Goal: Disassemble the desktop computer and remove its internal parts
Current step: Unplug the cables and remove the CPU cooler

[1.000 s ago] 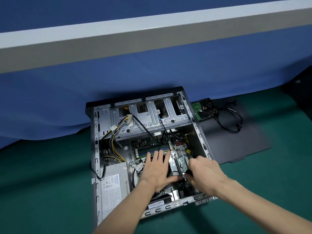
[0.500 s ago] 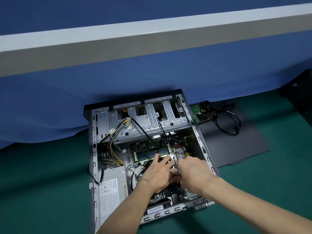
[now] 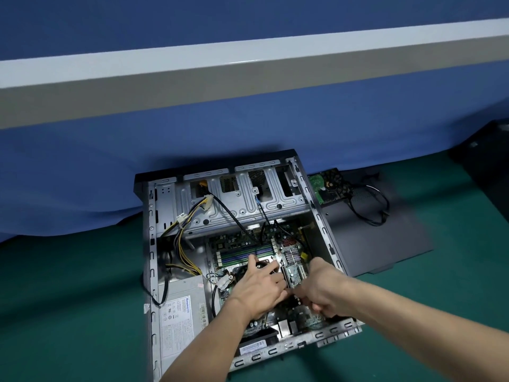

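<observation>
While the left hand point(image 3: 260, 289) rests, fingers extended, on the cooler fan point(image 3: 241, 272) at frame centre, the right hand point(image 3: 326, 292) curls beside it, contents indiscernible. Probable step: cooler removal; next, release fasteners.

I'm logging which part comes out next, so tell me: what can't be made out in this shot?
Head view only.
What the right hand holds, if anything: hidden by its curled fingers and the left hand.
Motherboard beneath both hands: covered by them.
Power supply label text: too small.
Dark object at the right edge: cut off, blurred.
</observation>
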Demonstrator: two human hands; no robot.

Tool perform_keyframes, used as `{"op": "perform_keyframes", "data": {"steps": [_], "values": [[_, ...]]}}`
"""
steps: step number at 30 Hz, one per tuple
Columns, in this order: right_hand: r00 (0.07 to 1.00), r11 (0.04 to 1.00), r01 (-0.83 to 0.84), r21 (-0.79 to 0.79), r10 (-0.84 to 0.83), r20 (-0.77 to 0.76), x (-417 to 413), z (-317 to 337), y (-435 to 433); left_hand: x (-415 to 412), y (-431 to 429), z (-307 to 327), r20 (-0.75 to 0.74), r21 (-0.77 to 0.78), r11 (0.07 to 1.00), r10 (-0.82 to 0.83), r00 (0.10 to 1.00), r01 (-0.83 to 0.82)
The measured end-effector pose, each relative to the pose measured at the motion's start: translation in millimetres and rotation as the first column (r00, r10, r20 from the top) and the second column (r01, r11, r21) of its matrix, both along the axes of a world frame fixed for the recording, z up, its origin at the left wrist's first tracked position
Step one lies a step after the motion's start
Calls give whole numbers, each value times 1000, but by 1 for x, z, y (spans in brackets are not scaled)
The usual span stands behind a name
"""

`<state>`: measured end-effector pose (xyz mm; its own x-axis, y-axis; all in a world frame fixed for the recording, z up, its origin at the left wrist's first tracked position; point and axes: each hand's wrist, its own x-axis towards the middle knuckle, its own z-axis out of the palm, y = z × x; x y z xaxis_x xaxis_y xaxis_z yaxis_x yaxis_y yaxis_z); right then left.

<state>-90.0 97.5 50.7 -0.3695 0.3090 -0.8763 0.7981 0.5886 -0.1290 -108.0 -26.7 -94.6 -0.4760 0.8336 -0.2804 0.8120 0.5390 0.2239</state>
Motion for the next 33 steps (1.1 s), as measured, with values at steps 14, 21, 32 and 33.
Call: {"op": "perform_keyframes", "data": {"steps": [14,21,32,33], "values": [[997,997,19,-78,-24,-71,17,-3,6,2,0,-1,93,38,997,68,993,-72],[769,768,-565,301,622,-145,4,-9,-3,3,-1,0,-12,8,999,34,999,-34],[689,706,-616,350,698,-195,30,-16,11,3,0,7,65,18,992,122,990,-123],[654,671,-650,357,733,-187,29,-16,9,3,-1,5,55,20,993,115,992,-117]]}}
